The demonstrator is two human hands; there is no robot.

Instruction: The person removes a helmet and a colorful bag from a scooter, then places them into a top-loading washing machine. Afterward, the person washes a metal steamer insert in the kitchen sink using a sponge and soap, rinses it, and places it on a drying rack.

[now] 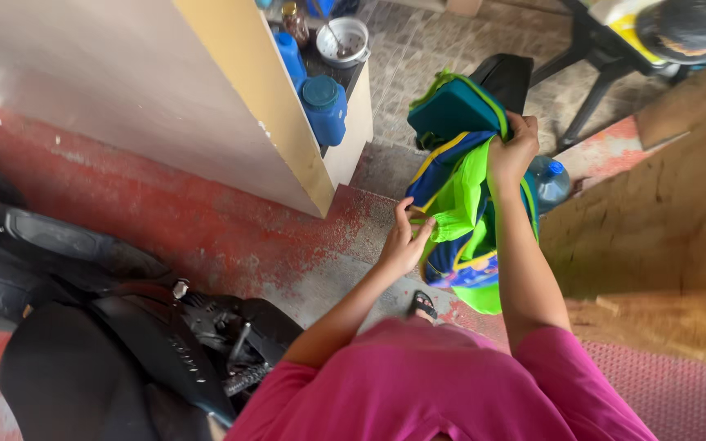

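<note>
The person stands over a red-painted floor (165, 212) and holds a school backpack (459, 204), bright green with blue and yellow trim, up off the ground in front of the body. The right hand (512, 151) is closed around the top of the bag, gripping the fabric near the upper edge and carrying its weight. The left hand (404, 241) is lower, just beside the bag's left edge, its fingers pinching at a blue and yellow seam or zip line; what exactly lies between the fingertips is too small to tell.

Judging by this, the bag is lifted and held firm, and the handling of its side is under way; whether any pocket is open yet cannot be made out. A clear water bottle with a blue cap (551, 181) lies on the floor just beyond the right hand, untouched. Further beyond the left hand, blue containers (324, 110) stand in a low cabinet. A dark motorbike (124, 343) sits well to the left.
</note>
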